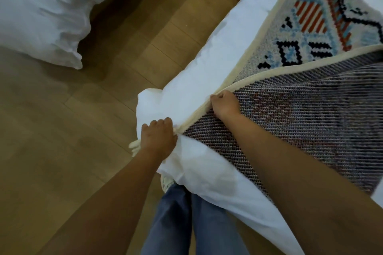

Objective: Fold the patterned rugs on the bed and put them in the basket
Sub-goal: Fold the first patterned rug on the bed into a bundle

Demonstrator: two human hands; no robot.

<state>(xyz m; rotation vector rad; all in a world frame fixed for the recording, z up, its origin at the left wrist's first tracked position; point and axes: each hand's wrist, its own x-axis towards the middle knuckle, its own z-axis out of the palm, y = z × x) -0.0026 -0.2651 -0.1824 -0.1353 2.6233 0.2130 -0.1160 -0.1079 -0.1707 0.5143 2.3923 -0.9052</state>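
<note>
A patterned rug (310,33) with a cream border and blue, red and black motifs lies on the white bed (217,58) at the right. Its near part is folded over, showing the grey woven underside (310,122). My left hand (158,137) grips the rug's corner at the bed's corner, with cream tassels poking out beside it. My right hand (224,104) pinches the cream edge a little further up the fold. No basket is in view.
A second white duvet or bed (41,6) fills the upper left. Wooden floor (72,130) runs between the two. My legs in blue jeans (186,223) and a light shoe stand against the bed's corner.
</note>
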